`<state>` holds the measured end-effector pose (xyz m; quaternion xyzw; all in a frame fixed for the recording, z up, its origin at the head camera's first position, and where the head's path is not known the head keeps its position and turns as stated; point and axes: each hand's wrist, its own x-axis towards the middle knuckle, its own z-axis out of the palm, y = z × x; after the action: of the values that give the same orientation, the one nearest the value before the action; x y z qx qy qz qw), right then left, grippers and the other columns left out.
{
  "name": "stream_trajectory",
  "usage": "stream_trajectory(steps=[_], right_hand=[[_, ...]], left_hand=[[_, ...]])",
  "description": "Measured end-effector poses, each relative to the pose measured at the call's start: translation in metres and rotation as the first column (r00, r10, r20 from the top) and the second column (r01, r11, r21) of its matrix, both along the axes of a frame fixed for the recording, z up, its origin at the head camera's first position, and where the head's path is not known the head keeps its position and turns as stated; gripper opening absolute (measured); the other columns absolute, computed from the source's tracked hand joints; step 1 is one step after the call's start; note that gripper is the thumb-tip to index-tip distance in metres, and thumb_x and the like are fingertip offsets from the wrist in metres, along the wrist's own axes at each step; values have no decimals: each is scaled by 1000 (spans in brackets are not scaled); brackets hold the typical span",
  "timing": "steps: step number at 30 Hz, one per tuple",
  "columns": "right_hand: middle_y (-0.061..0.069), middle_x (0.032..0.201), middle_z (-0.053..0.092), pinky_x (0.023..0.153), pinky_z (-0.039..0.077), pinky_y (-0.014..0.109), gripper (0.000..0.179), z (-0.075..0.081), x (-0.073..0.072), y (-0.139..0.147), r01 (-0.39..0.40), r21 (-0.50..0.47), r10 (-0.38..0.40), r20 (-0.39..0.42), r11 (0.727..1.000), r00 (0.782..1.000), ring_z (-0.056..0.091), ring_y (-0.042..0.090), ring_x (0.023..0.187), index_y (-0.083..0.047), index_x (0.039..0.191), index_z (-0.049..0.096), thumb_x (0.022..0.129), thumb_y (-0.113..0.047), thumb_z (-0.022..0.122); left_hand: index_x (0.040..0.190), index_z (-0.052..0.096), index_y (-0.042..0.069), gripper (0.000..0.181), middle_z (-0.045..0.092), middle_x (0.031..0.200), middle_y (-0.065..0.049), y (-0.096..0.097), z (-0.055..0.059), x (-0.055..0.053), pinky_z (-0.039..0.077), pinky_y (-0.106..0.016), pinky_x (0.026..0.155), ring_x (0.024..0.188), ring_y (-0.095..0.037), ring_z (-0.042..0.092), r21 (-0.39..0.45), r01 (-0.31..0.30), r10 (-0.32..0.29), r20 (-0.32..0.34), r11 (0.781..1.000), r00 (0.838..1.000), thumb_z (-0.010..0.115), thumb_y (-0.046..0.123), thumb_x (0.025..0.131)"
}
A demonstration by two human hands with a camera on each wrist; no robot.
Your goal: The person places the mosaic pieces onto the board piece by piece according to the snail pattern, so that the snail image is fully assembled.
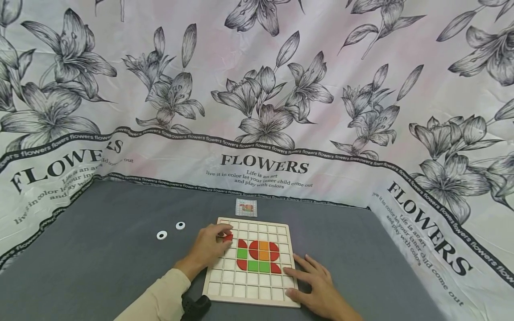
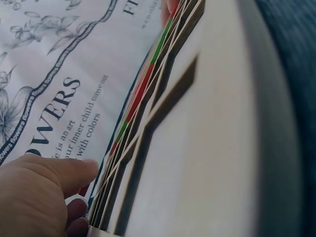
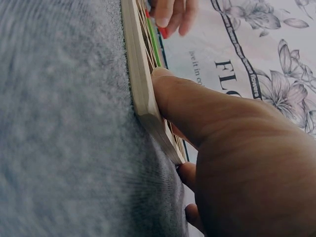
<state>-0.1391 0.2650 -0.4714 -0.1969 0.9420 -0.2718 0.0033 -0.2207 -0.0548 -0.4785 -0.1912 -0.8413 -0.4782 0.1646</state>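
Observation:
A wooden grid board (image 1: 257,303) lies on the grey table, with red rounded pieces (image 1: 254,250), green squares (image 1: 253,266) and orange squares (image 1: 263,250) set in its middle cells. Above the board's left side, my left hand (image 1: 205,246) pinches a small red piece (image 1: 227,238) between thumb and fingers; its exact shape is partly covered. That red piece (image 3: 163,32) also shows at the fingertips in the right wrist view. My right hand (image 1: 317,285) rests at the board's right edge, fingers spread, with its thumb (image 3: 165,86) touching the rim.
Two white discs with black centres, one nearer (image 1: 162,235) and one farther (image 1: 180,225), lie left of the board. A small card (image 1: 246,207) printed with a coloured grid picture lies behind it. A flower-printed cloth (image 1: 265,174) encloses the table's back and sides.

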Motion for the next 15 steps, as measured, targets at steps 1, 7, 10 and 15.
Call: stream_trajectory(steps=[1, 7, 10, 15], right_hand=[[7, 148, 41, 95, 14, 72, 54, 0, 0, 0, -2, 0, 2, -3, 1000, 1000, 25, 45, 136, -25, 129, 65, 85, -55, 66], [8, 148, 41, 95, 14, 72, 51, -1, 1, 3, -28, -5, 28, -37, 1000, 999, 25, 46, 135, -25, 129, 64, 87, -52, 66], [7, 148, 40, 94, 13, 72, 50, -1, 1, 2, -30, -10, 30, -24, 999, 999, 24, 46, 135, -25, 130, 64, 87, -52, 65], [7, 148, 40, 95, 13, 71, 49, 0, 0, 1, -27, -15, 27, -23, 1000, 999, 25, 46, 135, -26, 129, 64, 87, -51, 65]], left_hand=[[112, 70, 5, 36, 65, 91, 4, 0, -1, -1, 52, -35, 76, 86, -15, 60, -12, -1, 1, 9, 1000, 1000, 78, 0, 78], [114, 69, 7, 37, 66, 93, 4, 2, -3, 0, 46, -41, 87, 92, -18, 58, -39, 3, -1, 47, 999, 999, 78, 4, 78], [115, 68, 5, 38, 67, 96, 1, -2, -3, 2, 47, -41, 88, 94, -20, 59, -9, 10, -10, 30, 1000, 999, 75, -2, 79], [111, 69, 4, 34, 65, 89, 2, -8, -3, 5, 51, -36, 79, 88, -18, 59, 5, 1, -1, 0, 1000, 1000, 68, -9, 79]])
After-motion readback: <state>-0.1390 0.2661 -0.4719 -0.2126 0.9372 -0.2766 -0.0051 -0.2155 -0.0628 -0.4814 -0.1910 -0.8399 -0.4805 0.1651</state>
